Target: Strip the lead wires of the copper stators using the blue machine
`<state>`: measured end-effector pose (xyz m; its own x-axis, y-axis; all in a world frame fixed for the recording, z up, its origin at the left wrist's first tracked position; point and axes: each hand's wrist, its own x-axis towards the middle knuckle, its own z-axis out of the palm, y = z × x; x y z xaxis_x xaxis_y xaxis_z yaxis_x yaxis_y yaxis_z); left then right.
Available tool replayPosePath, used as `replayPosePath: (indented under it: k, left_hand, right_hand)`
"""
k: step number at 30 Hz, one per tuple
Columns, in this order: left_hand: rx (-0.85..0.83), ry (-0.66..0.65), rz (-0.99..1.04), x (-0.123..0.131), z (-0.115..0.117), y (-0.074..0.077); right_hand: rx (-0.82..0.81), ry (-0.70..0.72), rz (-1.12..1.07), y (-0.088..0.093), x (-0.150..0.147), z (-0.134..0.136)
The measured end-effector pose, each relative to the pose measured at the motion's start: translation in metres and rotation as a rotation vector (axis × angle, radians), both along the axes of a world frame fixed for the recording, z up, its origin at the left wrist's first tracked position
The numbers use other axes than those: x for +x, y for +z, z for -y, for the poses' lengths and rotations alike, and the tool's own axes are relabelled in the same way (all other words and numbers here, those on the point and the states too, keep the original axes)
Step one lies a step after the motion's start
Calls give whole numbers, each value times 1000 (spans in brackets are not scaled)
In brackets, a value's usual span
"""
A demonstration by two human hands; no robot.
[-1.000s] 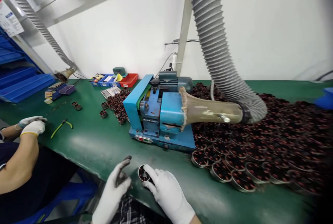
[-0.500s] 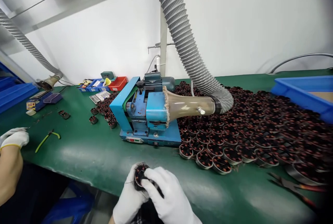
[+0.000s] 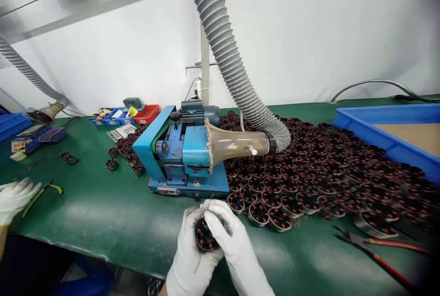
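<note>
Both my hands wear white gloves and meet above the green table's (image 3: pixel 113 218) front edge. My left hand (image 3: pixel 189 252) cups a round copper-wound motor stator (image 3: pixel 205 237) from below and the left. My right hand (image 3: pixel 230 241) pinches at the stator's upper rim, its fingers closed around thin wire ends. A loose wire hangs down from the stator. Just behind my hands stands a blue benchtop machine (image 3: pixel 182 154) with a beige funnel (image 3: pixel 233 142) joined to a grey ribbed hose (image 3: pixel 227 53).
Several similar stators (image 3: pixel 326 167) cover the table to the right, and a smaller group (image 3: pixel 125 156) lies left of the machine. Red-handled pliers (image 3: pixel 378 245) lie at the right front. A blue tray (image 3: pixel 388 135) sits far right. A co-worker's gloved hand (image 3: pixel 15 197) rests at the left by green-handled cutters (image 3: pixel 41 193).
My hands have lifted the stator up and forward from the table's front edge, and my right hand has moved onto its upper rim. The view has swung to the right.
</note>
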<state>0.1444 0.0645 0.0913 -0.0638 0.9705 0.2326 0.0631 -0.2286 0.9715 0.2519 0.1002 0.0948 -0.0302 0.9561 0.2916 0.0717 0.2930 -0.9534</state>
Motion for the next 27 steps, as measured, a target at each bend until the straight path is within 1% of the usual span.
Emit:
replayPosePath:
  k: [2, 4, 8, 10, 12, 15, 19, 22, 25, 27]
  left_hand:
    - [-17, 56, 16, 3, -13, -4]
    - [-55, 136, 38, 6, -27, -11]
    - [-85, 233, 68, 14, -53, -19]
    - [-83, 266, 81, 17, -63, -19]
    - [-85, 282, 101, 18, -71, -18]
    - [-93, 264, 107, 16, -82, -20]
    - [-82, 241, 112, 14, -90, -27]
    - [-80, 266, 126, 15, -91, -29]
    - [-69, 301, 110, 18, -89, -27]
    - [-68, 313, 96, 18, -82, -27]
  right_hand:
    - [-11, -75, 25, 3, -6, -8]
    - [-18, -115, 127, 5, -10, -17]
    - [83, -200, 308, 7, -13, -37]
    - [91, -171, 333, 8, -13, -47]
    - [58, -118, 331, 9, -14, -54]
    - [35, -116, 328, 8, -15, -62]
    - [63, -131, 327, 3, -16, -67]
    - [91, -127, 312, -1, -16, -69]
    - [106, -130, 297, -2, -16, -69]
    - [109, -130, 291, -3, -15, -65]
